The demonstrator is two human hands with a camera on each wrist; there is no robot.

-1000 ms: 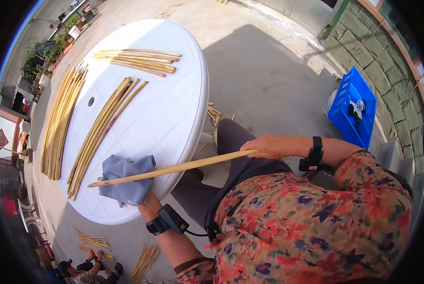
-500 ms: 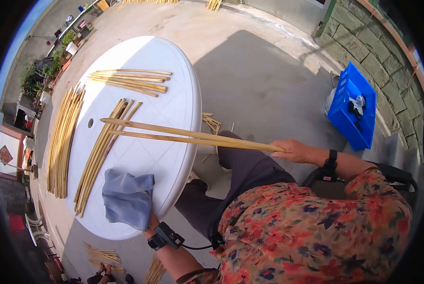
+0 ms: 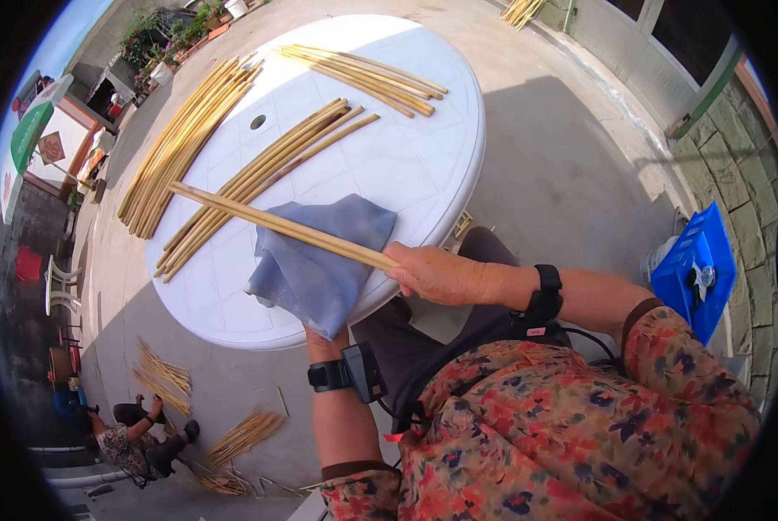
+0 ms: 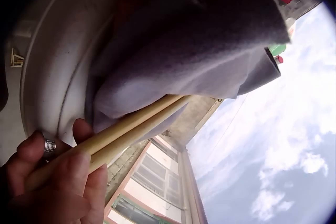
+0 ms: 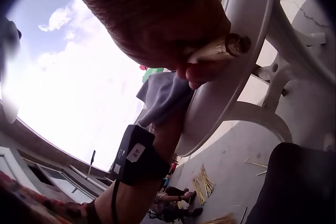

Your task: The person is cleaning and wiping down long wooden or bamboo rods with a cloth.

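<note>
Two long pale wooden sticks (image 3: 319, 239) (image 4: 118, 137) slant over a blue-grey cloth (image 3: 324, 278) above the near side of the white table. My right hand (image 3: 437, 273) grips them together at their near end, fingers and thumb wrapped round; a ring shows on one finger in the left wrist view. Just past this fist a cut stick end (image 5: 220, 49) pokes out. The cloth drapes over my left hand (image 3: 326, 341), hiding its fingers, so I cannot tell how they lie. In the left wrist view the sticks run in against the cloth's folds.
Three groups of sticks lie on the round white table (image 3: 428, 187): a left pile (image 3: 189, 143), a middle bundle (image 3: 259, 182) and a far bundle (image 3: 363, 78). Beyond my right arm stands a blue crate (image 3: 697, 278). Another person (image 3: 137, 438) sits on the ground near more sticks (image 3: 246, 434).
The sticks were on the cloth, then lifted clear of it with tips apart, and now lie over it again, side by side. My right hand has come left; the head view has turned.
</note>
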